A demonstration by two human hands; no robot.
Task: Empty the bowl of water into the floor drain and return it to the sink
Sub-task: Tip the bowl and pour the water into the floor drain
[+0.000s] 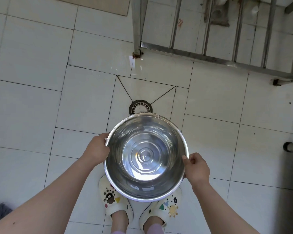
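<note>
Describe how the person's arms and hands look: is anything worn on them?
Both forearms are bare up to the frame edge, with no sleeves in view. The left hand and right hand wear no gloves, and no rings, watch or bracelet are visible. A small dark spot marks the left forearm. Fingernails look short and unpainted.

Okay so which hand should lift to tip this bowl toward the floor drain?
Probably the right hand: it grips the bowl on the rim nearer the body, while the left hand holds further forward, closer to the floor drain ahead, so it can pivot.
</note>
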